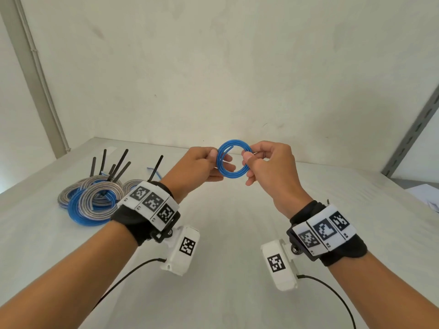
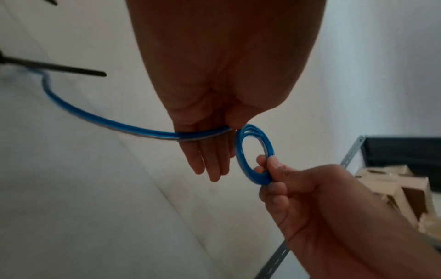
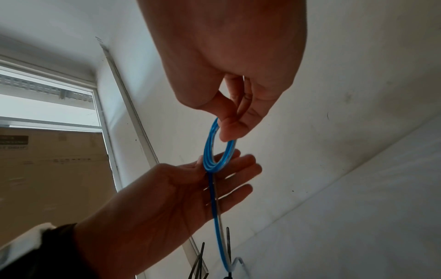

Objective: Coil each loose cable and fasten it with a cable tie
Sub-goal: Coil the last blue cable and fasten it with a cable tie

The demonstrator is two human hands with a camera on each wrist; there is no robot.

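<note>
Head view: the left hand [image 1: 199,166] and the right hand [image 1: 268,167] pinch opposite sides of a small blue cable [image 1: 234,159] coil, above the table [image 1: 237,233]; tied coils [image 1: 92,198] lie at left.

Left wrist view: thumb against fingers, other fingers straight; loose cable end trails left.

Right wrist view: thumb and forefinger grip the coil's top.

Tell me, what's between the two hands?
A small blue coil of cable, pinched by the left hand on one side and the right hand on the other. The head view shows it best.

I cannot see where the blue cable [image 2: 100,120] ends; its far end blurs. My left hand [image 1: 202,166] hides part of the pile of tied cables [image 1: 95,198].
</note>
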